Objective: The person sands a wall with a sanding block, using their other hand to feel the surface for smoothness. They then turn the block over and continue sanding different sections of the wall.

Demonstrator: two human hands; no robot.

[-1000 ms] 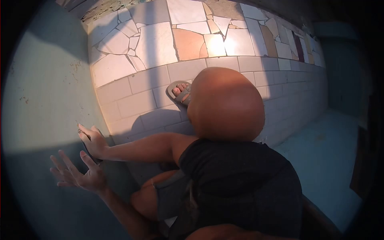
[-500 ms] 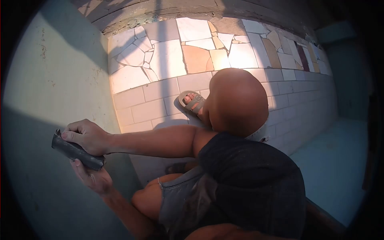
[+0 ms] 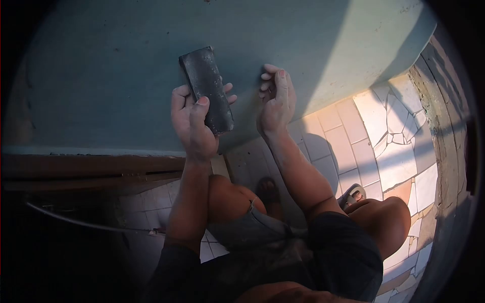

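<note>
A dark, dusty sanding block (image 3: pixel 207 88) with worn edges is gripped in my left hand (image 3: pixel 194 118). The thumb lies across its near face, and fingertips show past its right side. To the right of it, my right hand (image 3: pixel 276 101) is raised, loosely curled, with the fingers slightly apart and nothing visible in them. It does not touch the block. Both hands are coated in pale dust. Behind them rises a blue-green painted wall (image 3: pixel 126 96), close to the block.
Pale brick-shaped tiles (image 3: pixel 348 141) and broken-tile paving (image 3: pixel 399 131) cover the sunlit floor at right. My knees and a sandalled foot (image 3: pixel 355 194) are below the hands. A brown ledge (image 3: pixel 101 171) and a thin cable (image 3: pixel 76 218) are at lower left.
My right hand has let go of the sanding block and moved apart from it. My left hand keeps hold of the block, now held more upright. The view has swung left toward the wall.
</note>
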